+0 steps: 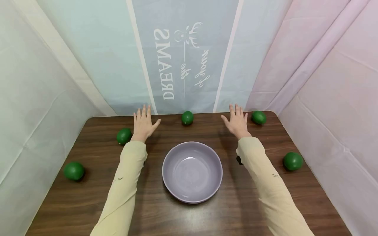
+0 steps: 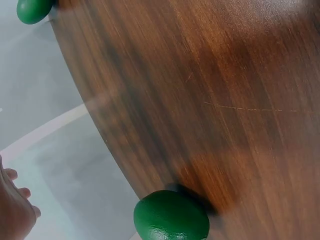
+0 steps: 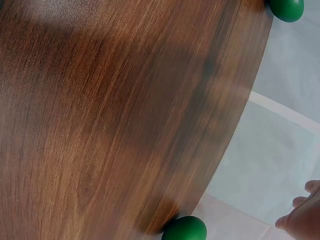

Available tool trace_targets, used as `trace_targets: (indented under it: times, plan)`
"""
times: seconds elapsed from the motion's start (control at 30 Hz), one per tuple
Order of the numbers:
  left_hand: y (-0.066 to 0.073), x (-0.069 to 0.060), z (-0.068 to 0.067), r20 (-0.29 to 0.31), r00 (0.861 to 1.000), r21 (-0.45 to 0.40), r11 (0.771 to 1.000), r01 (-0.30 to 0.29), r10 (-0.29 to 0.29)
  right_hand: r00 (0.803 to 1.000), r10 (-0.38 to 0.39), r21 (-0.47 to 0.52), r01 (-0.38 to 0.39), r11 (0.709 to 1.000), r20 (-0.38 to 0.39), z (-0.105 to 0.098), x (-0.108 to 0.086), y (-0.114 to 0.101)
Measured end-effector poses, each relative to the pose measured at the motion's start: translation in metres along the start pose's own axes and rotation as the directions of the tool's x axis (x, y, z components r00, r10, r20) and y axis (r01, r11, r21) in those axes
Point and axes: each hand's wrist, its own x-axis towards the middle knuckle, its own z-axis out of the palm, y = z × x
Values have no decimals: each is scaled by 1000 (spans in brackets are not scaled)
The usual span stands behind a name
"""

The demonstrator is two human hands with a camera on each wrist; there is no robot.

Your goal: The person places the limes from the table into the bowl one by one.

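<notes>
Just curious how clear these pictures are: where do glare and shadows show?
Head view: a glint inside the lavender bowl and pale sheen on the table; left wrist view: a dark shadow beside the lower green object; right wrist view: pale glare on the table, upper left.

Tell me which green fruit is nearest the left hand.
The fruit second from the left in the head view, just beside the left hand; the other four lie clearly farther from it.

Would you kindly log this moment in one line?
left hand: spread, empty | right hand: spread, empty | bowl: between sleeves | green fruits: five, on table
</notes>
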Motion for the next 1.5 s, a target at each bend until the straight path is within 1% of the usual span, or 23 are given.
trace_targets:
  times: [0.2, 0.37, 0.53, 0.7, 0.93, 1.07, 1.23, 1.37, 1.5]
  plan:
    - [0, -2, -2, 18, 999, -33, 999, -40, 41, 998, -61, 5, 61, 998, -17, -1, 0, -1]
    - [0, -4, -5, 33, 995, -20, 996, -89, 89, 996, -83, 40, 82, 996, 15, -6, -2, -6]
    - [-1, -7, -7, 19, 991, -21, 991, -134, 135, 994, -100, 79, 97, 992, 39, -13, -5, -11]
    - [0, -11, -10, 9, 985, -35, 985, -169, 170, 993, -107, 82, 104, 991, 42, -17, -8, -16]
    - [1, -17, -14, -10, 974, -16, 974, -226, 226, 991, -128, 72, 126, 989, 38, -20, -13, -19]
    - [-1, -19, -14, -17, 970, -24, 970, -241, 241, 989, -143, 95, 140, 986, 25, -22, -18, -20]
    - [-5, -22, -15, -21, 970, -36, 969, -243, 242, 988, -155, 121, 152, 981, 18, -25, -24, -21]
    - [-8, -25, -16, -3, 971, -46, 969, -241, 241, 984, -176, 132, 174, 976, 6, -27, -29, -23]
    - [-10, -28, -19, 12, 972, -57, 971, -232, 233, 982, -188, 135, 184, 974, 12, -29, -35, -25]
